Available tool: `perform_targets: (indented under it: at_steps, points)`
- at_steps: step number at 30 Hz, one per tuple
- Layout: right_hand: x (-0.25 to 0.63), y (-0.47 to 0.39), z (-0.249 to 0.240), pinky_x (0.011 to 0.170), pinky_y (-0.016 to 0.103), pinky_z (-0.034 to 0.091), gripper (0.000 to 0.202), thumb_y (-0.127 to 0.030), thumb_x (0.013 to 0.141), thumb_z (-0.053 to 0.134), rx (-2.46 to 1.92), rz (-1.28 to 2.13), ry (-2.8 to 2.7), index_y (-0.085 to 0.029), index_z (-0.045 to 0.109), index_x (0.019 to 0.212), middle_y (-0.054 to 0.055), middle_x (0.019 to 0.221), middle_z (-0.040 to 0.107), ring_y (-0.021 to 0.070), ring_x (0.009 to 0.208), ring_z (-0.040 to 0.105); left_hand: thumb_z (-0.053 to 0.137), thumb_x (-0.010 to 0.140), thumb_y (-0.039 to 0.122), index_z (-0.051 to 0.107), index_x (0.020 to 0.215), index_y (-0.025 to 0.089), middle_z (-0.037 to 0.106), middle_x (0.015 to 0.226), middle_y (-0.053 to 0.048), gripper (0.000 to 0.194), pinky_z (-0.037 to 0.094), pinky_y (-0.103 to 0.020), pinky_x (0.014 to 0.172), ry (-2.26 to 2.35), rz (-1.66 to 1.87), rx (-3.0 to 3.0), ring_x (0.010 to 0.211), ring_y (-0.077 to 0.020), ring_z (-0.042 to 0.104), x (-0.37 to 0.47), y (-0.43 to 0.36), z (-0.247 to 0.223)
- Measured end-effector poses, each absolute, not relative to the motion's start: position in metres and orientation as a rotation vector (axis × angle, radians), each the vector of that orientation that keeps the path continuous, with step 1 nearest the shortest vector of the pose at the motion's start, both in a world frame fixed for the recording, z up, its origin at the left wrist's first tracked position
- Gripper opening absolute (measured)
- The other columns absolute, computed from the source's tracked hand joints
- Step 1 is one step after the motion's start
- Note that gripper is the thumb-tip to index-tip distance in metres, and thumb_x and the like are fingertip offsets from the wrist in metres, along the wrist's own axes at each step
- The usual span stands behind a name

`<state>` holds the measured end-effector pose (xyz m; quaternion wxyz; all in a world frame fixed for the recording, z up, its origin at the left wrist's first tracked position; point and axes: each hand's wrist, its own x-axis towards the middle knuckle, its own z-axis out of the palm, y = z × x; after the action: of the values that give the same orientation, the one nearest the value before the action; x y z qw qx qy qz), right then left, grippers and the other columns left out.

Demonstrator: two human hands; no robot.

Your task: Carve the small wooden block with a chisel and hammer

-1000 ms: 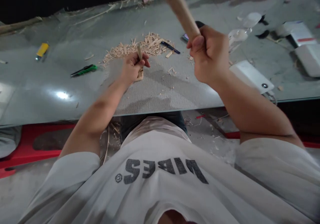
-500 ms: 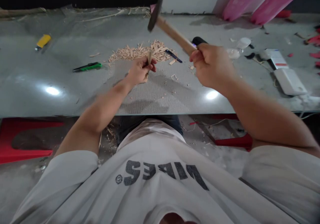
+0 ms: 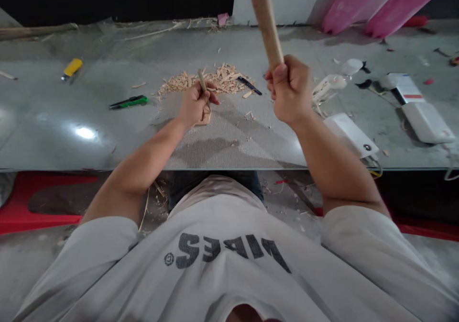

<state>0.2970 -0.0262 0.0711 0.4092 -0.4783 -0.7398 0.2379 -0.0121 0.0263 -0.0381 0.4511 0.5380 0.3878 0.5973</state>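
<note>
My right hand [image 3: 292,90] is wrapped round the wooden handle of a hammer [image 3: 264,20], raised above the table; its dark head is mostly cut off by the top edge. My left hand [image 3: 196,103] pinches a thin upright tool or stick [image 3: 202,79] whose lower part is hard to make out. Under that hand a small wooden piece [image 3: 205,117] rests on the grey textured mat [image 3: 222,145]. Just beyond the left hand lies a pile of wood chips [image 3: 229,77], with a dark blue pen-like object [image 3: 250,85] on its right side.
Left on the table [image 3: 43,140] are a green cutter [image 3: 129,102] and a yellow one [image 3: 72,68]. White devices [image 3: 351,133] with cables and a white box [image 3: 426,121] lie at the right. Pink bags [image 3: 390,6] stand at the back right.
My right hand has come inward and the hammer is now more upright, its head nearly out of view. The stick in my left hand leans more to the left. White devices by my right arm are uncovered.
</note>
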Motion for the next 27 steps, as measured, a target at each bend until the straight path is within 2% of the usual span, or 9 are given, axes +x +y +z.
perform_targets:
  at_steps: [2,3,7,9,14,18,21,24,27]
  points:
    - [0.286,-0.01,0.052,0.089,0.055,0.057,0.095,-0.123,0.107,0.031,-1.112,0.524,-1.804,-0.037,0.071,0.109,0.011,0.098,0.072,0.0361,0.097,0.069,0.078,0.125,0.025,0.079,0.115,0.027,0.077,0.08,0.003,0.01,0.066,-0.035,0.085,0.974,1.44,1.343,0.076,-0.0196,0.082,-0.019,0.023,-0.035]
    - [0.282,-0.004,0.044,0.089,0.056,0.058,0.093,-0.12,0.11,0.031,-1.112,0.503,-1.823,-0.036,0.069,0.106,0.011,0.096,0.071,0.0366,0.095,0.07,0.079,0.127,0.031,0.079,0.116,0.027,0.079,0.081,0.002,0.012,0.065,-0.037,0.084,0.981,1.396,1.357,0.075,-0.0202,0.08,-0.023,0.022,-0.034]
    - [0.277,0.003,0.025,0.094,0.059,0.064,0.071,-0.098,0.122,0.042,-1.202,0.496,-1.921,-0.034,0.069,0.106,0.013,0.099,0.077,0.0389,0.097,0.077,0.075,0.133,0.061,0.08,0.115,0.032,0.078,0.08,0.002,0.035,0.065,-0.043,0.091,0.985,1.291,1.44,0.083,-0.0207,0.078,-0.038,0.025,-0.032]
    - [0.281,0.001,0.022,0.097,0.059,0.064,0.063,-0.091,0.124,0.047,-1.235,0.503,-1.934,-0.035,0.069,0.105,0.013,0.101,0.078,0.0385,0.099,0.077,0.075,0.133,0.067,0.081,0.117,0.034,0.078,0.078,0.003,0.038,0.066,-0.044,0.096,0.953,1.329,1.469,0.088,-0.0215,0.081,-0.042,0.028,-0.034]
    - [0.286,-0.004,0.024,0.098,0.063,0.06,0.055,-0.086,0.123,0.043,-1.223,0.513,-1.957,-0.04,0.064,0.101,0.012,0.099,0.079,0.041,0.101,0.075,0.092,0.124,0.052,0.083,0.121,0.031,0.084,0.088,0.001,0.023,0.069,-0.043,0.088,0.85,1.32,1.491,0.084,-0.0243,0.087,-0.047,0.028,-0.035]
    - [0.283,-0.005,0.025,0.095,0.065,0.058,0.056,-0.091,0.119,0.049,-1.243,0.524,-1.968,-0.042,0.069,0.101,0.013,0.095,0.075,0.0462,0.106,0.077,0.087,0.128,0.057,0.082,0.115,0.032,0.078,0.082,0.002,0.029,0.071,-0.042,0.093,0.872,1.301,1.532,0.081,-0.022,0.084,-0.047,0.024,-0.033]
    - [0.283,-0.008,0.027,0.098,0.066,0.057,0.055,-0.093,0.117,0.054,-1.262,0.523,-1.976,-0.043,0.074,0.104,0.014,0.098,0.077,0.0477,0.107,0.077,0.093,0.123,0.062,0.082,0.114,0.031,0.078,0.079,0.003,0.035,0.071,-0.041,0.091,0.862,1.302,1.536,0.074,-0.0213,0.082,-0.046,0.023,-0.03]
    - [0.284,-0.017,0.032,0.107,0.066,0.059,0.053,-0.088,0.122,0.047,-1.264,0.537,-2.0,-0.045,0.076,0.11,0.012,0.107,0.083,0.0452,0.11,0.077,0.097,0.121,0.055,0.082,0.115,0.029,0.079,0.08,0.003,0.031,0.073,-0.04,0.09,0.887,1.3,1.548,0.075,-0.0225,0.086,-0.046,0.018,-0.026]
    - [0.285,-0.022,0.035,0.11,0.066,0.061,0.052,-0.083,0.124,0.04,-1.265,0.525,-2.023,-0.045,0.074,0.111,0.011,0.111,0.084,0.0438,0.112,0.077,0.092,0.125,0.05,0.083,0.115,0.029,0.078,0.083,0.001,0.026,0.073,-0.041,0.092,0.959,1.26,1.592,0.083,-0.0254,0.091,-0.045,0.012,-0.021]
